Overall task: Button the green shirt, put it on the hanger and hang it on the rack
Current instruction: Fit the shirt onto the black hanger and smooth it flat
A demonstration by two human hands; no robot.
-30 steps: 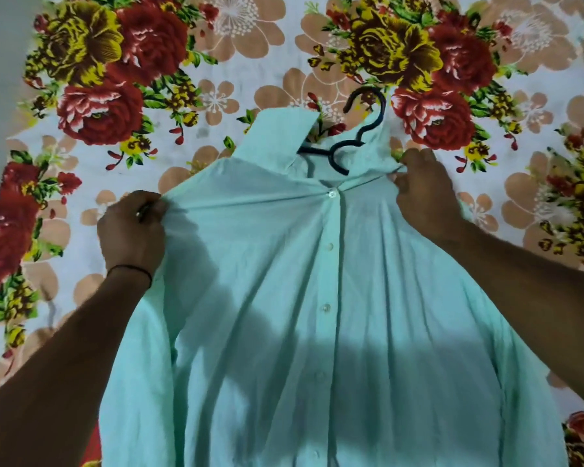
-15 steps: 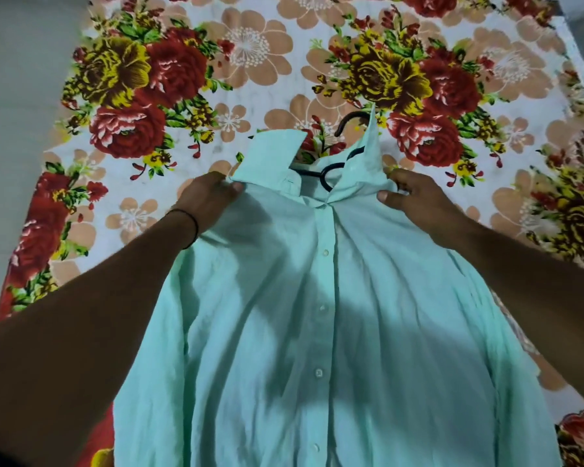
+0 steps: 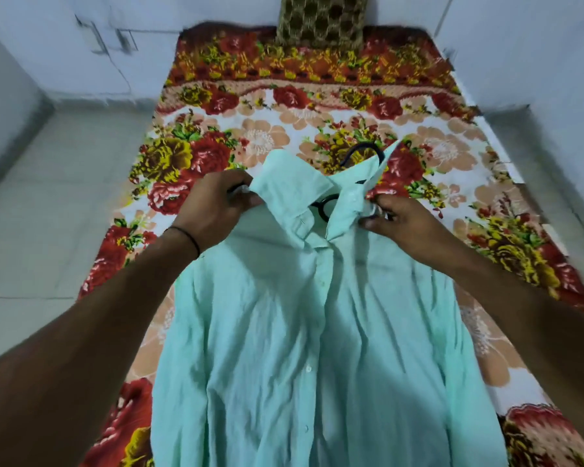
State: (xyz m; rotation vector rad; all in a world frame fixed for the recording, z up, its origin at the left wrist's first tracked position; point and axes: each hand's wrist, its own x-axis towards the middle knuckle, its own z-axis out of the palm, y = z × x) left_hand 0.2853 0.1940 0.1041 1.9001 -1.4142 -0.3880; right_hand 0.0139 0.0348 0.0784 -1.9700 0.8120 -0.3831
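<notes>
We hold the pale mint-green button-front shirt (image 3: 317,332) by its shoulders over the middle of the red, yellow and peach floral blanket (image 3: 277,139), its lower part running toward the near edge. The front is closed with small white buttons. The thin cloth is creased in long folds, and the collar stands up, open at the neck. The black plastic hanger (image 3: 364,150) sits inside, its hook poking out above the collar. Our left hand (image 3: 213,210), a thin black band (image 3: 191,239) at its wrist, curls round the fabric beside the collar; our right hand (image 3: 402,224) pinches the opposite collar side.
</notes>
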